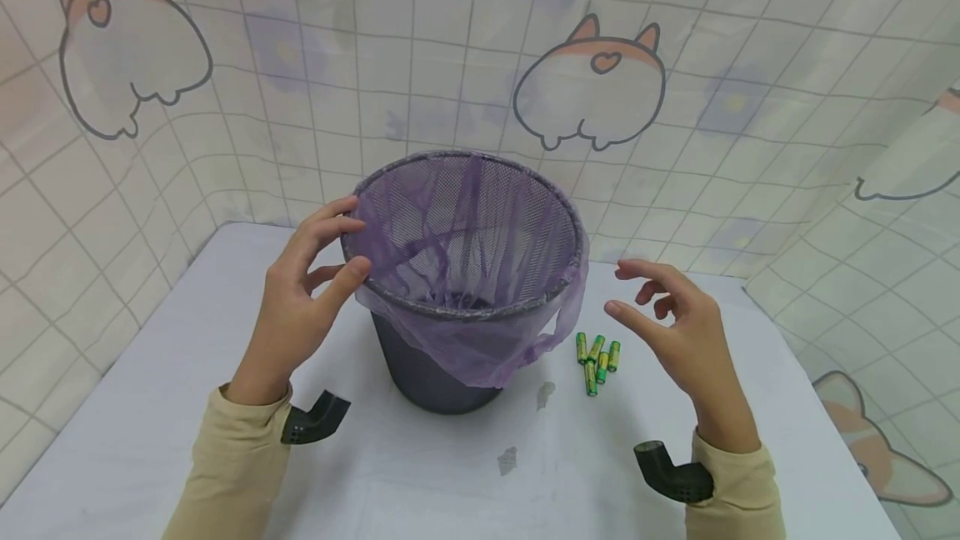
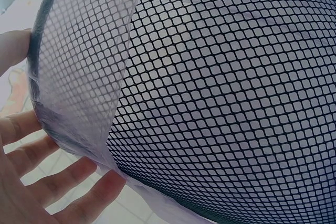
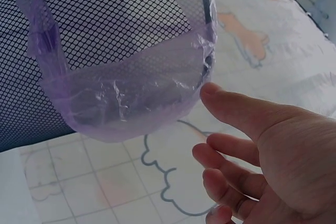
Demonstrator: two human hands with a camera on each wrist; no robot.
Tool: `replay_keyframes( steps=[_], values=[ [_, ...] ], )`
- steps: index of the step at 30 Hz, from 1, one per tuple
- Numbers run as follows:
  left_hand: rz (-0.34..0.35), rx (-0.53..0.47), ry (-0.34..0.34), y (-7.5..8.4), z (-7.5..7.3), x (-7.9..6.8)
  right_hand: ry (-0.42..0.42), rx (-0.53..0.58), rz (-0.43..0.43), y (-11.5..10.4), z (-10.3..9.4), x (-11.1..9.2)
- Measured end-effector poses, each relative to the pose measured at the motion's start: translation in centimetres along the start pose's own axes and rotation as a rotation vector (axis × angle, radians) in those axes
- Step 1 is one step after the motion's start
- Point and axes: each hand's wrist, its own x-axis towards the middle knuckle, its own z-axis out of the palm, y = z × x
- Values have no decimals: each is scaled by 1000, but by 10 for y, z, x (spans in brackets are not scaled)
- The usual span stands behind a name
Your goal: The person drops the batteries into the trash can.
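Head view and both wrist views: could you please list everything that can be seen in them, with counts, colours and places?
bin: one, dark, mesh, on the table
bag: one, translucent purple, lining the bin and folded over its rim
batteries: five visible, green and yellow, on the table right of the bin
patches: two, grey, on the table in front
table: one, white, under the bin
backdrop: white with grey grid lines, behind and at both sides
dog drawings: several, white and orange, on the backdrop
wrist pieces: two, black, one per wrist
sleeves: two, beige, on the forearms
left hand: one, bare, at the bin's left rim
right hand: one, bare, right of the bin
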Motion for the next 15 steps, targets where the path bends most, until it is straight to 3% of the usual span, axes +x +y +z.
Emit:
replay_keyframes(
  steps=[15],
  values=[
    [4,5,-2,0,0,1,-9,-55,76,8,-3,-6]
  ],
)
